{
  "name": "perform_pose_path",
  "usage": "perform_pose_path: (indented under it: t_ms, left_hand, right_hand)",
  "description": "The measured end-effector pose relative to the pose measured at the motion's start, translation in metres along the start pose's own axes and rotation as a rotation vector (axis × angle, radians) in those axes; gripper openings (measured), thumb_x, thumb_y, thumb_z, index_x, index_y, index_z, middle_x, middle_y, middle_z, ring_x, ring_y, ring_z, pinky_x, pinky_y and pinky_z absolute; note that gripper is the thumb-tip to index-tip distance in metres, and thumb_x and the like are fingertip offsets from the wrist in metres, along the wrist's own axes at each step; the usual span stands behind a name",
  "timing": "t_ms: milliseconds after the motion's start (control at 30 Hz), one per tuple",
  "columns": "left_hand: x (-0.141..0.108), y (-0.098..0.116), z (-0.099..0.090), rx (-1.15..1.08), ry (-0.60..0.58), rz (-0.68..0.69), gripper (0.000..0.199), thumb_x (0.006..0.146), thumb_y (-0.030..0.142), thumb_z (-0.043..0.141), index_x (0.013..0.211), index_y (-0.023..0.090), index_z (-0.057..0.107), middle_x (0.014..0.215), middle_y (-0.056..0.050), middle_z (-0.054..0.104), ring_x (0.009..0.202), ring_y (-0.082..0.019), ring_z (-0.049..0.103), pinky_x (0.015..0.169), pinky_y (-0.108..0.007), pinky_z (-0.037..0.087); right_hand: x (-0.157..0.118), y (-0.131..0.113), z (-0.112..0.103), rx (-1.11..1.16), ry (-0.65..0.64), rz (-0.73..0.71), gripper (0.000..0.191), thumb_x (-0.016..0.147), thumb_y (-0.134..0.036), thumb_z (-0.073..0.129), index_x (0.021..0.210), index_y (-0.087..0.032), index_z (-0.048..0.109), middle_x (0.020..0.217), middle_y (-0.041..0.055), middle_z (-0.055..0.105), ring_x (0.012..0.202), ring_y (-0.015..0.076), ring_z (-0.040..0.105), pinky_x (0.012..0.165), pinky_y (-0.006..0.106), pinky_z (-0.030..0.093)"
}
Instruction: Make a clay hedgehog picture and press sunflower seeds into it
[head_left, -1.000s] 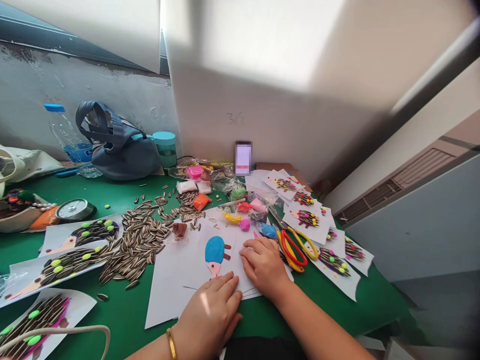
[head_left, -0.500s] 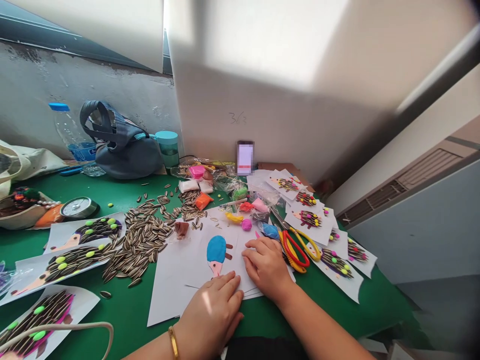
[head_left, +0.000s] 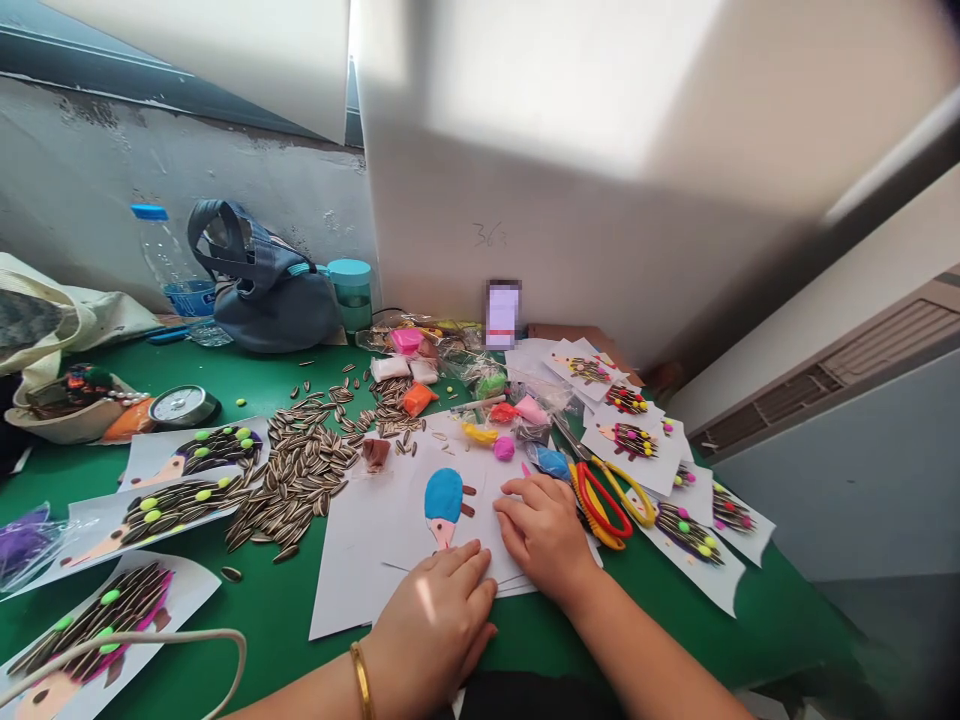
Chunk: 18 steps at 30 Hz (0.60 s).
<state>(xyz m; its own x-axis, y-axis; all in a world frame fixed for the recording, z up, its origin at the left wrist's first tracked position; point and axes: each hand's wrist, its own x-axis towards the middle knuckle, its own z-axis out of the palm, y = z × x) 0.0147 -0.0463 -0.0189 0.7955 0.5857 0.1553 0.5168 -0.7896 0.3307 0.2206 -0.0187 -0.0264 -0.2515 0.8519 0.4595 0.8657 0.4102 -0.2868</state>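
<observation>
A clay hedgehog (head_left: 444, 495) with a blue body, pink face and brown feet lies on white paper (head_left: 352, 560). My left hand (head_left: 442, 605), with a gold bangle at the wrist, rests flat near the pink snout, partly covering the lower paper; its fingers are stretched out and nothing shows in them. To the right of the hedgehog, my right hand (head_left: 544, 530) lies on the sheets with its fingers loosely bent and apart. Beyond it are a blue clay packet (head_left: 551, 461) and scissors (head_left: 600, 495) with red and yellow handles.
Sunflower seeds (head_left: 311, 470) are heaped left of the paper. Finished seed hedgehogs on cards (head_left: 630, 440) lie at the right, others at the left (head_left: 180, 510). Clay packets (head_left: 420, 399), a phone (head_left: 502, 315), a bag (head_left: 274, 300) and a bottle (head_left: 169, 260) stand farther back.
The camera view has turned slightly left, so the scene sits farther right in the picture. Both hands keep nearly the same place on the paper.
</observation>
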Motion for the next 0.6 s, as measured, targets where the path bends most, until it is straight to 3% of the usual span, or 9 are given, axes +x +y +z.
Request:
perform_pose_path:
  t_ms: [600]
  left_hand:
    - [-0.0021, -0.0005, 0.0027, 0.017, 0.017, 0.007, 0.030, 0.087, 0.023, 0.063, 0.115, 0.016, 0.061, 0.134, -0.014, 0.062, 0.124, -0.033, 0.057, 0.099, -0.048, 0.052]
  right_hand:
    - [0.0008, 0.0040, -0.0022, 0.067, 0.010, 0.054, 0.027, 0.088, -0.011, 0.051, 0.097, -0.023, 0.073, 0.105, 0.0056, 0.070, 0.102, 0.0234, 0.058, 0.088, 0.040, 0.040]
